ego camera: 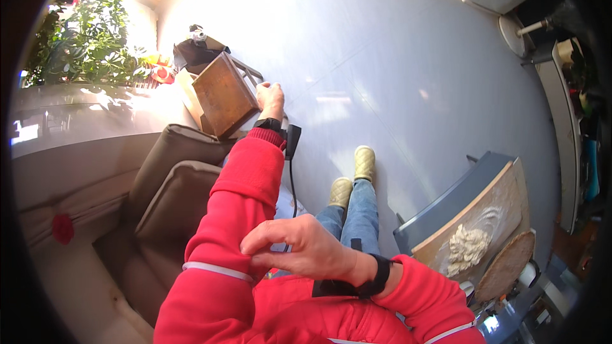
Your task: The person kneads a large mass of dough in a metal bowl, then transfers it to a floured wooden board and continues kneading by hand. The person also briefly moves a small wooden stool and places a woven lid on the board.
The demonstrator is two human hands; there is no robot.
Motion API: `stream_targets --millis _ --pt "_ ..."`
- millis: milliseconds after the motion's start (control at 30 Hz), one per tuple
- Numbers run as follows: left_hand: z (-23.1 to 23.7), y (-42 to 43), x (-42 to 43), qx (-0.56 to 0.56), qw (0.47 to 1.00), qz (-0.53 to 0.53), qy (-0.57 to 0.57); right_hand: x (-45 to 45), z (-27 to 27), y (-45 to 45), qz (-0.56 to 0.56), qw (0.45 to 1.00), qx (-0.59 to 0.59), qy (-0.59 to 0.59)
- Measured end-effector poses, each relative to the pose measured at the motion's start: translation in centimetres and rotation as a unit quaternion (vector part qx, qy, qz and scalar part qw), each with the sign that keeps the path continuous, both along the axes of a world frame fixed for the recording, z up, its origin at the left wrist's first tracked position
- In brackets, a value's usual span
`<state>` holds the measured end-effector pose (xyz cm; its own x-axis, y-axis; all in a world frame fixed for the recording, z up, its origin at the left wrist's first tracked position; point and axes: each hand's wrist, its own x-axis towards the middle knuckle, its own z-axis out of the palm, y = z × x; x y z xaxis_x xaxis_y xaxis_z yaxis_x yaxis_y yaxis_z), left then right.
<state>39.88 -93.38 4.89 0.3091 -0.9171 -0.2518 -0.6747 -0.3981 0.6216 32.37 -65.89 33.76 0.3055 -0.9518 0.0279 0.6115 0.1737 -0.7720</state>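
Observation:
My left arm stretches forward in a red sleeve (248,191). At its end my left hand (270,98) is loosely curled beside a brown wooden board or box (224,93), and I see nothing in it. My right hand (306,251) crosses in front of my body. Its thumb and forefinger pinch the red cloth of the left sleeve near the elbow, just above a pale stripe. Black straps circle both wrists. A dark device with a black cable (292,141) hangs at the left wrist.
To the right, a table holds a wooden board (509,191) with pale dough (468,248) and flour. A round woven tray (507,265) overlaps the board. A brown sofa (177,200) stands at the left, below a ledge with leafy plants (91,43). My feet are on the glossy floor (411,105).

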Motion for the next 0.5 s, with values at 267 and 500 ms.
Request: stream_targets --millis 267,500 --pt "4.2 -23.1 1.5 0.062 0.867 0.306 0.388 -3.8 2.2 -11.4 0.26 0.933 -0.154 -0.196" --pt "-3.7 -25.8 10.9 -0.158 0.981 0.107 0.026 -3.2 -3.0 -23.1 0.107 0.986 -0.12 0.052"
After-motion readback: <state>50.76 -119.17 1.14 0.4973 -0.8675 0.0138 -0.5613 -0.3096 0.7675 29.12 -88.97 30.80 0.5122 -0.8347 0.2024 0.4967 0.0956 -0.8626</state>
